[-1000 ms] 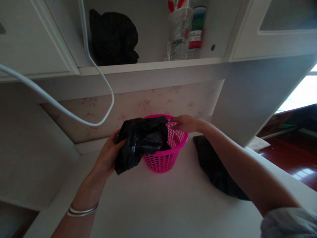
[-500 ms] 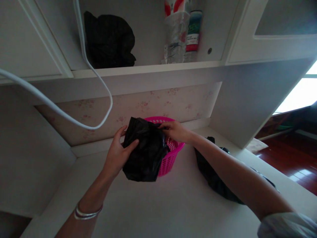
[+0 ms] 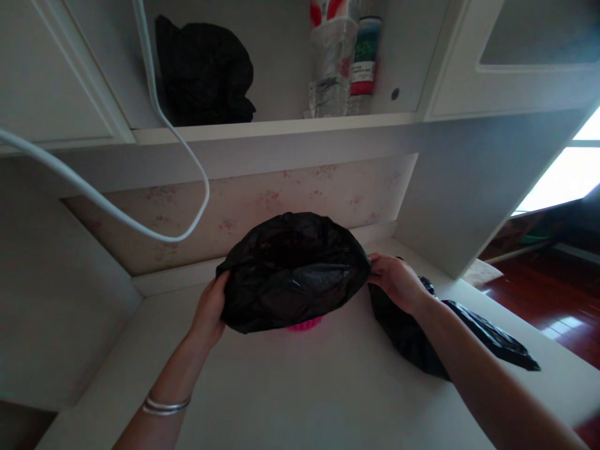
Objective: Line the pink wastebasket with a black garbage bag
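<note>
A black plastic bag (image 3: 300, 287) is stretched wide between my hands, its mouth gaping toward me. On its left rim my left hand (image 3: 212, 309) is closed, the fingertips hidden behind the plastic. My right hand (image 3: 396, 278) pinches the right end of the rim. Beneath the bag, a pink plastic basket (image 3: 304, 325) shows only a small strip of its lower side; the bag covers the rest. Whether the bag touches the basket cannot be made out.
Another black bag (image 3: 407, 337) lies on the white counter (image 3: 281, 394) under my right forearm. A white cable (image 3: 154, 234) hangs at the left. On the shelf (image 3: 281, 128) above stand a black bundle (image 3: 204, 75), clear plastic cups (image 3: 330, 69) and a green-and-red can (image 3: 365, 56).
The bag, bunched up before, is now spread open over the basket. My right hand has moved right and slightly down, out of the basket, drawing the rim with it.
</note>
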Action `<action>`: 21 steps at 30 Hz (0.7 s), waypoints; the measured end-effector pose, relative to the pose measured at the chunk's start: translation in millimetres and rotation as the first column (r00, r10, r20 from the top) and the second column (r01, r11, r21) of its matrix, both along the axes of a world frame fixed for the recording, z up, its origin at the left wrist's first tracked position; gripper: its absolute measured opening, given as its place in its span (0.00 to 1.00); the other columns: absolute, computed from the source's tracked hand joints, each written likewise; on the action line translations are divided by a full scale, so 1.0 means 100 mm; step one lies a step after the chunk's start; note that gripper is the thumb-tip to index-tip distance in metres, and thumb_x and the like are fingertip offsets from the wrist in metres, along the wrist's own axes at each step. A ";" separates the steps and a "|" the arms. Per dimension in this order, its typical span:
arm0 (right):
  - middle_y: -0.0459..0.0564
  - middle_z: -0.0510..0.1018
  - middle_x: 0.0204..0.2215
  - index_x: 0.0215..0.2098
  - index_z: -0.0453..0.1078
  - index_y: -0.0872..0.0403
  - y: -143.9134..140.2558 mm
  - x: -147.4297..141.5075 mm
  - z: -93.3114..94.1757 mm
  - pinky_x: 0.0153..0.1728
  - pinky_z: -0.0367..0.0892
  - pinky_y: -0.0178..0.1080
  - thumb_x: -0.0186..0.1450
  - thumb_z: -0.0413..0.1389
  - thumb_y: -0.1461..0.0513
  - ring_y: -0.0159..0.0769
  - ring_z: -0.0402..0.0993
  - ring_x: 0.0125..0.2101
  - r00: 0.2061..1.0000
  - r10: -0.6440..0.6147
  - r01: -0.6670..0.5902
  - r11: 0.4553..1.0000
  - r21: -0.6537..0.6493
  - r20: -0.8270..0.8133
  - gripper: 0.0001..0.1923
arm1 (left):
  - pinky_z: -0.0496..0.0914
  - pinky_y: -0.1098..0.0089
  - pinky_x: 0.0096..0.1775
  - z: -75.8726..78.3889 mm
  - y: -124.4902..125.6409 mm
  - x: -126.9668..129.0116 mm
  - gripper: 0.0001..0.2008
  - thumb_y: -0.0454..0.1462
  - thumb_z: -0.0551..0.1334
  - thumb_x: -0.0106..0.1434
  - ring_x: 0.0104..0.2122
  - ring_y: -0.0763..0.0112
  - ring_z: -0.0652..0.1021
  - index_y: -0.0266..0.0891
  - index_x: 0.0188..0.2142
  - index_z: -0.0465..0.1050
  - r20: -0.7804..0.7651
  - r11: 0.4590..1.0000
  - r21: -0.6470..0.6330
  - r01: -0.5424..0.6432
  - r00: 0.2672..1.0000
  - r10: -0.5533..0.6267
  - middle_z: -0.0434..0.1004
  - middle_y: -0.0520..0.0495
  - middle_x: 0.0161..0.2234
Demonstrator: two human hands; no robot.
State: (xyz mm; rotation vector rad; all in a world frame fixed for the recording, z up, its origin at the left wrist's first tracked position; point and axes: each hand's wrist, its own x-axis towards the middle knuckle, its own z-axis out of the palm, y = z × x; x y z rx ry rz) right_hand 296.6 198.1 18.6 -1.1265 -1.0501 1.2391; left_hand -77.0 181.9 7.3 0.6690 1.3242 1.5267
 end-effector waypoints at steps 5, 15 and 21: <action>0.56 0.75 0.60 0.52 0.70 0.49 0.04 -0.06 0.16 0.42 0.76 0.43 0.63 0.57 0.39 0.45 0.78 0.50 0.996 -0.073 0.073 0.997 0.013 0.053 0.29 | 0.76 0.60 0.58 0.10 0.14 -0.11 0.20 0.37 0.70 0.61 0.54 0.55 0.83 0.39 0.54 0.80 0.041 0.996 0.076 0.055 0.997 -0.058 0.86 0.42 0.52; 0.52 0.83 0.51 0.54 0.74 0.52 0.47 -0.52 0.08 0.58 0.72 0.46 0.63 0.64 0.54 0.43 0.80 0.50 0.992 -0.047 0.042 0.998 0.045 0.116 0.23 | 0.78 0.59 0.53 0.24 0.15 -0.07 0.24 0.45 0.71 0.63 0.54 0.49 0.83 0.37 0.55 0.81 0.048 0.981 0.061 0.183 0.981 -0.186 0.85 0.37 0.53; 0.49 0.86 0.44 0.53 0.75 0.50 0.20 -0.49 0.19 0.47 0.79 0.39 0.69 0.61 0.54 0.40 0.84 0.43 0.999 -0.018 0.020 0.998 -0.060 0.029 0.17 | 0.76 0.72 0.39 0.26 -0.27 -0.33 0.21 0.42 0.77 0.53 0.49 0.56 0.83 0.37 0.45 0.83 -0.023 0.995 0.006 0.101 0.995 -0.101 0.87 0.43 0.44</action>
